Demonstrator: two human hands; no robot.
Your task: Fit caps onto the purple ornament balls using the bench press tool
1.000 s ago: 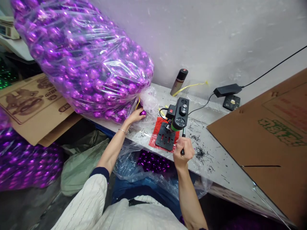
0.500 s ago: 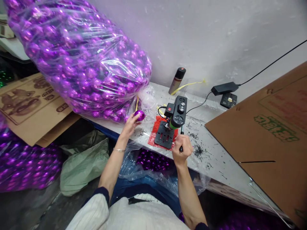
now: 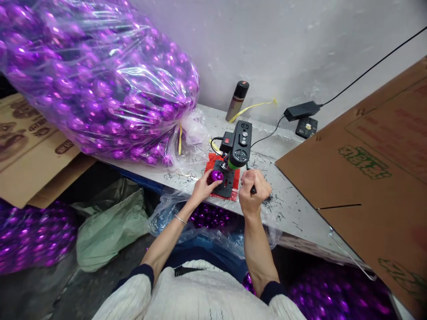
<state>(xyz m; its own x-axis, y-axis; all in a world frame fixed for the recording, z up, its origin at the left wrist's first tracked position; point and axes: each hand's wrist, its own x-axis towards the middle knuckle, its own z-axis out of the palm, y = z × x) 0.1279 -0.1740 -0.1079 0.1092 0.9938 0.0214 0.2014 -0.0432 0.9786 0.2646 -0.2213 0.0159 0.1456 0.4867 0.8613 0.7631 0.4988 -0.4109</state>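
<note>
A shiny purple ball [image 3: 216, 176] is pinched between the thumb and fingers of my left hand [image 3: 203, 186]. It sits below the chuck of a small black bench drill press [image 3: 240, 144], over the black slotted base plate [image 3: 224, 189]. My right hand [image 3: 254, 189] is closed around the black-ended lever on the press's right side; most of the lever is hidden by the fist. Under the base lies a red plastic sheet [image 3: 236, 180].
A big clear bag of purple balls [image 3: 126, 102] leans at left on the white table [image 3: 292, 209]. Behind the press stand a spray can [image 3: 237, 101] and a power adapter [image 3: 302, 110]. A cardboard box [image 3: 360, 178] is at right. More purple balls [image 3: 210, 215] lie in plastic below the table edge.
My left hand has carried the purple ball rightward from beside the bag to under the press's chuck. My right hand stays on the lever. The whole view has shifted slightly.
</note>
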